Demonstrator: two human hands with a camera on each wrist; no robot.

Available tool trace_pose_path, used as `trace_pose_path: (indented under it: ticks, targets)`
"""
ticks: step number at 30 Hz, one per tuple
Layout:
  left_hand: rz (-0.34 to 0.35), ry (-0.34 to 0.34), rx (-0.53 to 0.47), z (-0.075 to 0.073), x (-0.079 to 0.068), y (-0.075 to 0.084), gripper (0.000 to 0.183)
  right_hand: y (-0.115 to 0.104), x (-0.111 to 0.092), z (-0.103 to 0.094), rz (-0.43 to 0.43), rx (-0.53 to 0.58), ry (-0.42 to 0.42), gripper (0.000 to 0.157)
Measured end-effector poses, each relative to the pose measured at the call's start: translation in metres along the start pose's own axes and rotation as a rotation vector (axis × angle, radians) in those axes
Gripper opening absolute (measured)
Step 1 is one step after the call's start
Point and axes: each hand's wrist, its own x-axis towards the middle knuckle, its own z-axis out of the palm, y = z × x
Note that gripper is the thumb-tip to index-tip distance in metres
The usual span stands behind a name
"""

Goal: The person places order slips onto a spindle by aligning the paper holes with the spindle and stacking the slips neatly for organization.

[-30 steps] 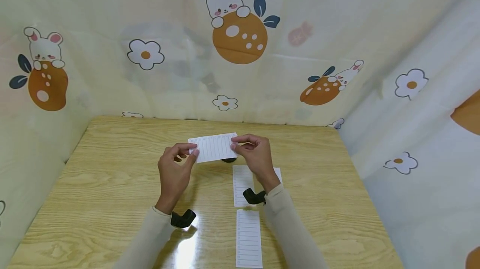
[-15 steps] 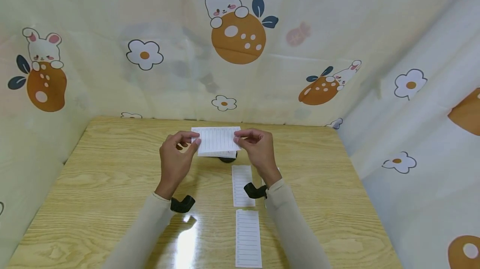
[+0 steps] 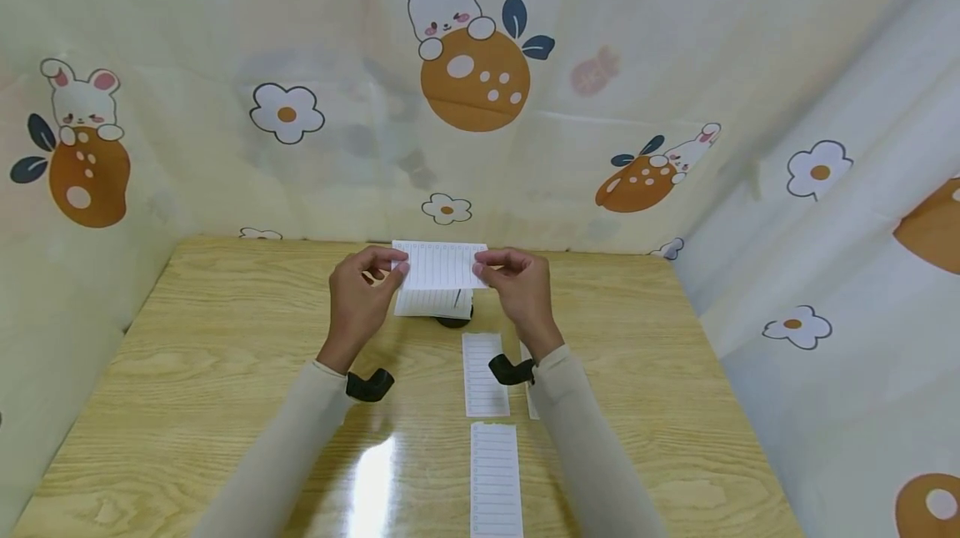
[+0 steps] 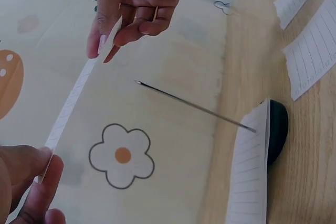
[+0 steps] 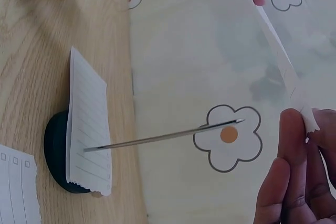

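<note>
Between thumb and fingers, my left hand [image 3: 360,300] pinches the left end of a white lined paper sheet [image 3: 441,267]. The opposite end is pinched by my right hand [image 3: 525,296], so the sheet is held out flat sideways. Beyond the hands stands a paper spike, its thin metal needle [image 4: 194,106] rising from a dark round base [image 5: 54,150]. Lined sheets [image 5: 89,129] are pierced on it, low by the base. Both wrist views show the held sheet nearly edge-on, up around the height of the needle's tip and apart from it.
Loose lined sheets lie on the wooden table [image 3: 225,371]: one sheet [image 3: 486,388] in the middle, another sheet [image 3: 495,480] nearer the front, and a third sheet [image 3: 529,404] partly behind the right wrist. A printed curtain [image 3: 337,171] hangs along the back and sides.
Both hands have moved the sheet away from me and slightly right, and its tilt has levelled. The pierced sheets on the spike, hidden a second ago, now show below it.
</note>
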Motion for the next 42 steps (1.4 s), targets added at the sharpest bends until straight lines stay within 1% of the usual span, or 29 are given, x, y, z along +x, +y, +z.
trace_pose_path:
  ticks: [7,19,26,31,42]
  targets:
    - [-0.037,-0.033,-0.010,0.005,0.011,-0.004,0.009,0.006,0.009,0.000,0.031,-0.023,0.014,0.011]
    - [-0.106,-0.030,-0.013,0.010,0.022,-0.010,0.010,0.015,0.019,0.006,0.060,-0.008,0.041,0.011]
    - [-0.151,-0.040,-0.008,0.014,0.024,-0.016,0.009,0.025,0.021,0.007,0.080,-0.025,0.058,0.011]
    - [-0.165,-0.045,0.008,0.016,0.024,-0.021,0.010,0.027,0.020,0.007,0.083,-0.021,0.055,0.011]
    - [-0.192,-0.056,0.041,0.017,0.024,-0.025,0.011,0.030,0.019,0.008,0.070,-0.003,0.066,0.010]
